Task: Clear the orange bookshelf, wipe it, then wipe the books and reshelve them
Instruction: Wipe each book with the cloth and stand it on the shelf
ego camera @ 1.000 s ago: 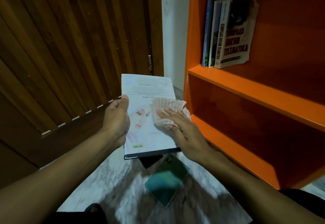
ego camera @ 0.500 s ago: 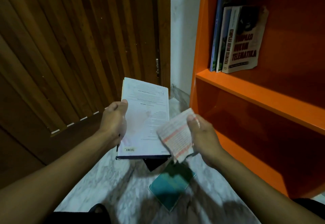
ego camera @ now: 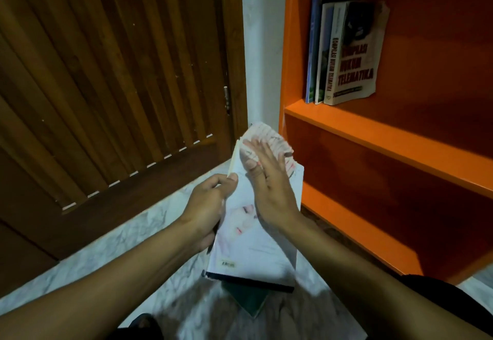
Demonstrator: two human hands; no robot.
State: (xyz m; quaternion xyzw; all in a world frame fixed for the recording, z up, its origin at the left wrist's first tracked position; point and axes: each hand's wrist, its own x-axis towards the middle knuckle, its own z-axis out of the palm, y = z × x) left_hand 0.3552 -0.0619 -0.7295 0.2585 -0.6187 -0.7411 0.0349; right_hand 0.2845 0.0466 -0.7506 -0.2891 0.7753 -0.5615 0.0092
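Marbled white floor (ego camera: pixel 88 267) runs between a slatted wooden door (ego camera: pixel 106 72) on the left and the orange bookshelf (ego camera: pixel 373 147) on the right, whose right side is cut off by the frame edge. Three books (ego camera: pixel 344 54) stand on its upper shelf, against the left wall; the lower shelf is in shadow. A pale book (ego camera: pixel 253 246) is held above the floor; the left hand (ego camera: pixel 208 206) grips its left edge, fingers curled behind, thumb on the cover. The right hand (ego camera: pixel 269 192) presses a striped cloth (ego camera: pixel 264 139) flat on the cover's far end, fingers straight and spread. A dark green book (ego camera: pixel 250 299) lies on the floor, mostly hidden beneath.
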